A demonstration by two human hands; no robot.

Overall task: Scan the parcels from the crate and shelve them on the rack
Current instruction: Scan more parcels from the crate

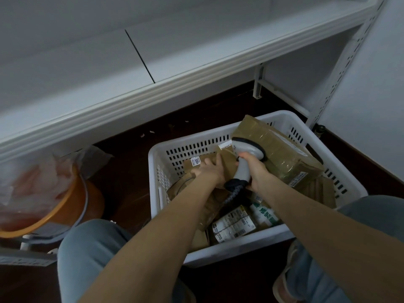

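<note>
White rack shelf (196, 68) stands over dark floor. Crate (240, 243) sits below, crowded. Large taped parcel (279, 154) leans on the far rim and may slide. Left hand (209, 169) grips flat parcel (194, 165) inside the crate; right hand (255, 169) clasps scanner (247, 149). Its cable (231, 195) could snag.

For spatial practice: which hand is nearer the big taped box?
Right. The right hand, gripping the scanner, is beside the box; the left hand grips a parcel further left.
</note>
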